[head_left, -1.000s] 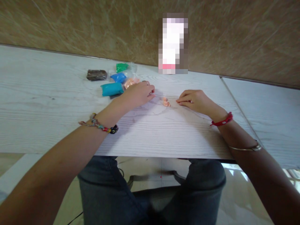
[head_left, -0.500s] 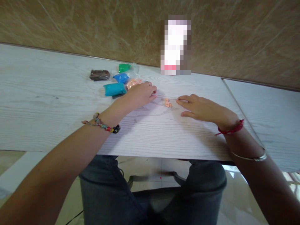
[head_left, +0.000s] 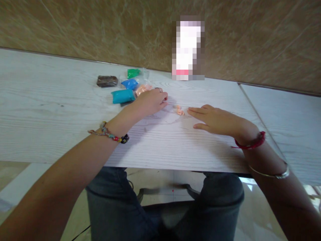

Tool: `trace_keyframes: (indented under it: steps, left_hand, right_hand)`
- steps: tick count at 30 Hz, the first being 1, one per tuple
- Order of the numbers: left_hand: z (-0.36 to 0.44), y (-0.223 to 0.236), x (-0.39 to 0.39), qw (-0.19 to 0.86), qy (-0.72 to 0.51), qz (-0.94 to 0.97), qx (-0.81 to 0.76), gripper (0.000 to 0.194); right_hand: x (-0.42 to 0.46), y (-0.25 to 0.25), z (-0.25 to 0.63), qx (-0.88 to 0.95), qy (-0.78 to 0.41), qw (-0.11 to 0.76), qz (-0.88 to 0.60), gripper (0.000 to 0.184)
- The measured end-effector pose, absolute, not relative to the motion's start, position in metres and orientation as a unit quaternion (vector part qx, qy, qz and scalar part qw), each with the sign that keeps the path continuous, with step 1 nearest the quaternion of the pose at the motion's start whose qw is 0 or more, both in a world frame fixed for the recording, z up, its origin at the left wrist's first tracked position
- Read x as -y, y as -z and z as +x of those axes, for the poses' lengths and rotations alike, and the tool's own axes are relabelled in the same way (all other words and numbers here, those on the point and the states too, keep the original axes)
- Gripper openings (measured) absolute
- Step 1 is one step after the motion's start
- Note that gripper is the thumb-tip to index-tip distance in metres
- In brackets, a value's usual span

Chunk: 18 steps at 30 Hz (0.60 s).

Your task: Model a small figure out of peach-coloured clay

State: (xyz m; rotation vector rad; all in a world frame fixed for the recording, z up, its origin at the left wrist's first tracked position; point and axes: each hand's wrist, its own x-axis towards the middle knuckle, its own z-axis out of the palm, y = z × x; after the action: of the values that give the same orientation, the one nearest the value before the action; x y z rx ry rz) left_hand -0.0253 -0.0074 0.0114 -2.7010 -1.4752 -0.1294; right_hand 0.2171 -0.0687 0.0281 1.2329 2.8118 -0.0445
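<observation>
Several small peach-coloured clay pieces (head_left: 179, 110) lie on the white wood-grain table between my two hands. My left hand (head_left: 154, 99) is closed, its fingers curled in to the left of these pieces; whatever it may hold is hidden. Just behind that hand sits a clear packet of peach clay (head_left: 143, 89), partly covered by it. To the right of the pieces, my right hand (head_left: 209, 119) is open, palm down and low over the table, fingers stretched toward them. The surface under its palm cannot be seen.
Left of my left hand lie a turquoise clay packet (head_left: 122, 96), a blue one (head_left: 129, 83), a green one (head_left: 133, 73) and a brown one (head_left: 107, 81). A blurred-out upright object (head_left: 188, 50) stands at the back against the marbled wall (head_left: 100, 30).
My right hand has flattened, its fingers closer together, and its wrist has shifted slightly right and toward me. My left hand and the clay pieces look unchanged.
</observation>
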Motion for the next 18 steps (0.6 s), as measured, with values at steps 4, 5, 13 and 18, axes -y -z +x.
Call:
trace_keyframes:
  steps: [4,5,13,18]
  left_hand:
    - [-0.026,-0.011,0.007,0.039,0.043,-0.88,0.471,0.031]
    - [-0.026,-0.011,0.007,0.042,0.044,-0.881,0.47,0.031]
    - [-0.025,-0.011,0.008,0.039,0.044,-0.881,0.469,0.031]
    - [-0.025,-0.011,0.007,0.034,0.045,-0.88,0.471,0.031]
  right_hand:
    - [0.07,-0.025,0.224,-0.912,0.034,0.045,0.407,0.055]
    - [0.071,-0.025,0.226,-0.911,0.038,0.05,0.408,0.055]
    - [0.063,-0.031,0.229,-0.897,0.023,-0.031,0.44,0.052]
    - [0.054,-0.031,0.222,-0.885,-0.004,-0.063,0.461,0.036]
